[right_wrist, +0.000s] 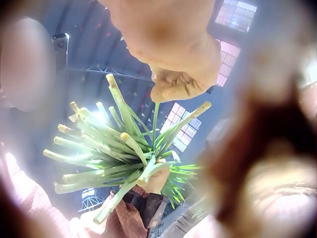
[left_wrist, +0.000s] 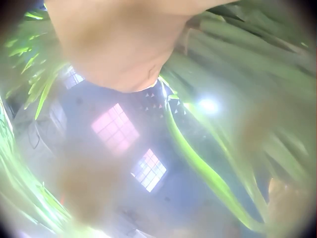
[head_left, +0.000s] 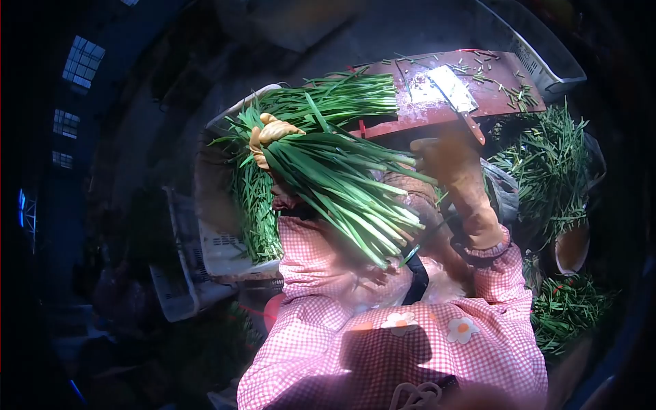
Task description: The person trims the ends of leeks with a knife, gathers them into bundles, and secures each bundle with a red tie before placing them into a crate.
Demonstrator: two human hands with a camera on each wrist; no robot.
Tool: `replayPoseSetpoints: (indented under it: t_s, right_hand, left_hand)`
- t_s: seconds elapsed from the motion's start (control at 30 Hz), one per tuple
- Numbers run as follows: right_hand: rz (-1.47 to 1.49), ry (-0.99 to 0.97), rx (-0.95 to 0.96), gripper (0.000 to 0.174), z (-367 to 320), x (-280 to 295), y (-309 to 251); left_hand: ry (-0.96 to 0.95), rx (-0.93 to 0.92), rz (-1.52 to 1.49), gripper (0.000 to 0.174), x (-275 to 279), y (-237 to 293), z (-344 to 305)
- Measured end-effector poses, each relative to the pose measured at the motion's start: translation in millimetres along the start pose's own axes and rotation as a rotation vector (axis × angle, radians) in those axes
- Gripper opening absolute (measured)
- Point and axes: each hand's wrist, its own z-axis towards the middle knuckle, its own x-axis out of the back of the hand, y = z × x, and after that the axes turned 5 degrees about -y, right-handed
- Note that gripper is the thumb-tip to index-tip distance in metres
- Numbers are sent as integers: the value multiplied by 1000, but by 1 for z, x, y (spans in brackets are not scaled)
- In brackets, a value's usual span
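My gloved left hand (head_left: 270, 137) grips a thick bunch of leafy green stalks (head_left: 342, 184) by the leafy end. The pale cut ends of the bunch fan out toward my right side, over my lap. In the right wrist view those stalk ends (right_wrist: 99, 158) spread in front of the left hand (right_wrist: 157, 177). My right hand (head_left: 454, 167), also gloved, is beside the pale ends. Its fingers (right_wrist: 178, 87) are curled, and a single thin stalk (right_wrist: 156, 121) runs up to the fingertips. In the left wrist view a loose leaf (left_wrist: 198, 166) hangs below the bunch.
A reddish board (head_left: 499, 85) carries a cleaver (head_left: 454, 90) and scattered cut bits. More stalks (head_left: 342, 96) lie at its left, over a white crate (head_left: 222, 249). Heaped greens (head_left: 553, 164) stand on the right, with another pile (head_left: 570, 314) lower down.
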Motion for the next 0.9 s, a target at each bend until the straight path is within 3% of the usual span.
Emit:
replayPoseSetpoints:
  t_s: [0.17,0.27,0.3,0.33,0.4,0.43,0.47,0.53,0.57,0.67,0.8,0.9]
  right_hand:
    - [85,131,177,25,-17,12,-2]
    - [-54,371,274,31,-35,64,5]
    - [20,361,258,31,-42,91,9]
    - [-159,439,165,29,-49,108,4]
    - [-468,390,-185,29,-50,155,26]
    - [-956,372,-90,33,-57,148,30]
    - [-1440,340,23,39,-64,140,34]
    - [-1133,236,369,47,-58,69,-5]
    - [-1104,185,453,46,-57,38,-23]
    - [-1374,-50,807,43,-39,-20,-31]
    - [-1632,-182,964,45,6,-42,-2]
    - [-1696,-253,853,45,22,-46,7]
  left_hand:
    - [-402,204,147,38,8,13,7]
    - [-456,85,306,44,1,8,4]
    - [-483,78,240,43,-1,4,5]
    - [-515,68,218,43,-1,1,7]
    - [-583,48,176,41,-3,0,9]
    - [-502,-71,73,39,2,9,2]
    - [-457,-58,156,39,-2,12,0]
    - [-353,-67,253,37,-6,10,-3]
    - [-296,-84,271,37,-7,6,-5]
    - [-195,-49,283,36,-13,-6,-2]
    - [-16,-170,326,36,-12,2,-7]
    - [23,-230,327,37,-13,-1,-12]
